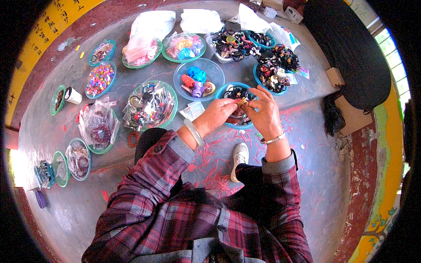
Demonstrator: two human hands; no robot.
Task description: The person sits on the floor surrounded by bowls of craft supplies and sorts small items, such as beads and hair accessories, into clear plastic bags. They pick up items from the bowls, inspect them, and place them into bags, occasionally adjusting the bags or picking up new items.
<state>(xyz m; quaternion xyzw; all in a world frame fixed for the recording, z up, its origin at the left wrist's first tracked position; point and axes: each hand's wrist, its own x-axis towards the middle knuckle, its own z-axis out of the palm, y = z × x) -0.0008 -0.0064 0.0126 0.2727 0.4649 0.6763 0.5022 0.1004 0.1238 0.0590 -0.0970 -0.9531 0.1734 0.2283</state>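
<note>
An informal craft workspace, it seems: basins (213, 70) of beads (100, 79) and dark bands (229, 45), red scraps (105, 195) littering the floor (322, 184).

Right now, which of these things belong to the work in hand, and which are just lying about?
Seemingly in use:
- left hand and right hand, fingertips together at a small tan item
- blue bowl of mostly dark pieces, beneath them

Seemingly just lying about:
- white cup-like container
- multicoloured pieces
- white bag
- purple container

I'm over grey floor (318, 162); left of it, yellow wall (26, 59); right, painted wall (385, 193) and bright, maybe barred window (394, 57).
</note>
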